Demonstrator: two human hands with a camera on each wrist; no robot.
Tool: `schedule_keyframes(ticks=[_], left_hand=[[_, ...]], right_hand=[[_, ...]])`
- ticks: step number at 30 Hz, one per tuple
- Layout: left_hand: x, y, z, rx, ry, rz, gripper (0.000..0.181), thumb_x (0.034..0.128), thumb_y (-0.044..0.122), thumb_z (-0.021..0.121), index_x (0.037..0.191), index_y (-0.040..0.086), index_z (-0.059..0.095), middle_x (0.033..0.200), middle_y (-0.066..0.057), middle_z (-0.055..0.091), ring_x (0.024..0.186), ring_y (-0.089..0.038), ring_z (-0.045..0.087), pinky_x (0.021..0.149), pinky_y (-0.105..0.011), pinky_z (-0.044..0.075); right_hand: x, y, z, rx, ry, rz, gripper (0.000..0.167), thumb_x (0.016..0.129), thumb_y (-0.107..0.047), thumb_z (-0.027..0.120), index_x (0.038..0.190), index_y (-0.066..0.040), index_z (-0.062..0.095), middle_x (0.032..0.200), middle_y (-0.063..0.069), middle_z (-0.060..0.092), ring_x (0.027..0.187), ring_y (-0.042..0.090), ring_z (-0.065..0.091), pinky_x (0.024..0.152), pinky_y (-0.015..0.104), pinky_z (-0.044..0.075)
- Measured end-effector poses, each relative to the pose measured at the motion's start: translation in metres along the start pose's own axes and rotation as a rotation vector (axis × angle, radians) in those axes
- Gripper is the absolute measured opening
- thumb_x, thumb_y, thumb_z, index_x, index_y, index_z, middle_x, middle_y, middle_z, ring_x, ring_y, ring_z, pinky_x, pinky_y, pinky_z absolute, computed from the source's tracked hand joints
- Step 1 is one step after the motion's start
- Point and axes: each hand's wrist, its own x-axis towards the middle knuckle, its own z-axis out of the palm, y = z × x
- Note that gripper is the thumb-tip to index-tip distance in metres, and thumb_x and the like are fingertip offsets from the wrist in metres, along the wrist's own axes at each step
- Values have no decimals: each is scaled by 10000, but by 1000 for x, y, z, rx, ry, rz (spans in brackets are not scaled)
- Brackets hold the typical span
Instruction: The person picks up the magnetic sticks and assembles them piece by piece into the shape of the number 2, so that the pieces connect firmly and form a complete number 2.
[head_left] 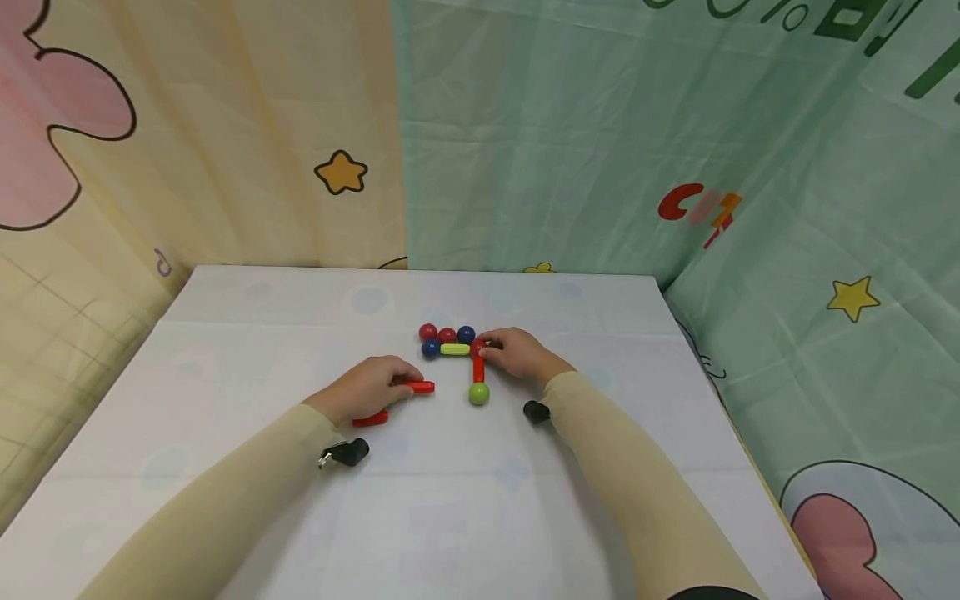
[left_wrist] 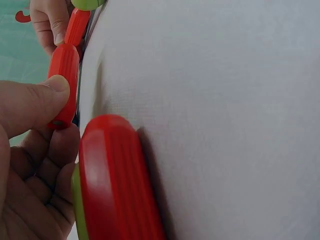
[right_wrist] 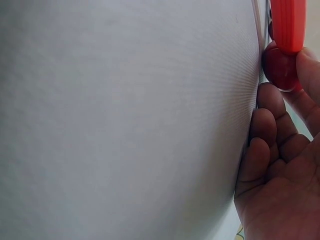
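My left hand pinches a short red rod between thumb and fingers, just above the table. Under that wrist lies another red rod, large in the left wrist view. With thumb and fingertips my right hand holds a red ball at a corner of joined pieces. From this ball a red rod runs toward me to a green ball. A yellow-green rod runs left from it to a blue ball.
Behind the yellow-green rod sit two red balls and a blue ball. Everything rests on a white-covered table. Patterned curtains hang behind and to the right of it. A small black device hangs at each wrist.
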Motion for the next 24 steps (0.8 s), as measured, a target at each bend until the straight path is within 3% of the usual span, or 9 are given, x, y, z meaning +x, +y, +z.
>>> schedule_keyframes(ticks=[11,24], left_hand=[[13,14,11,-17,-37,36,274,1017,241,713,1289,228,739,1249,14,704,1162,-216,602,1094,-478,518],[22,26,22,-32,-39,60,260,1010,240,723,1268,223,751,1193,58,722,1085,-174,604,1071,-440,521]], right_hand=[[-2,-1,-1,-3,-7,-1,426,1071,-362,619,1467,-205,629,1382,71,656,1255,273,571,1173,474,469],[-2,-1,-2,-7,-4,-11,424,1071,-368,617,1460,-202,636,1376,70,663,1252,272,577,1168,474,471]])
